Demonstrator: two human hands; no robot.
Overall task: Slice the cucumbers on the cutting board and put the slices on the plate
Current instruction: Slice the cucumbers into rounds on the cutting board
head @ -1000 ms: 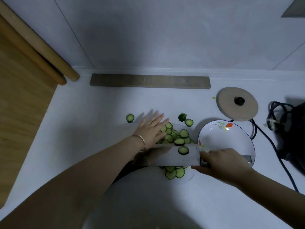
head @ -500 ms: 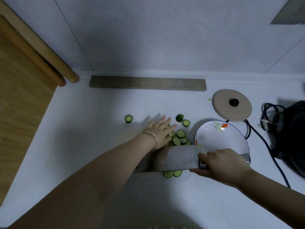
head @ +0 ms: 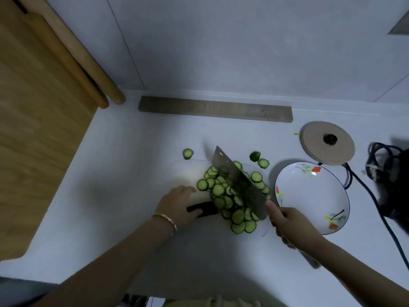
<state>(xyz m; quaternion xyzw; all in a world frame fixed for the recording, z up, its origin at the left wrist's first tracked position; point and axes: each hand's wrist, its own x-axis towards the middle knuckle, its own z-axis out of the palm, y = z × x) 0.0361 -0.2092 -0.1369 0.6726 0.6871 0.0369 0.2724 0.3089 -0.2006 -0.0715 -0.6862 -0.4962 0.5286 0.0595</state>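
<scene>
The handle of the cleaver (head: 240,182) is largely enclosed by the right grip (head: 290,222). Part of the pile of cucumber slices (head: 221,189) is covered by the blade. A dark object (head: 205,209) is half hidden under the left grip (head: 177,204) and cannot be identified. The black appliance (head: 398,185) is cut off by the right edge. The cutting board (head: 190,169) is barely told from the desk (head: 132,196).

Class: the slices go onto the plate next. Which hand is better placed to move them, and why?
Right, probably. The right hand grips the cleaver, its blade over the cucumber slices, and the empty plate lies beside that hand. The left hand lies on the pile's far side from the plate.
</scene>
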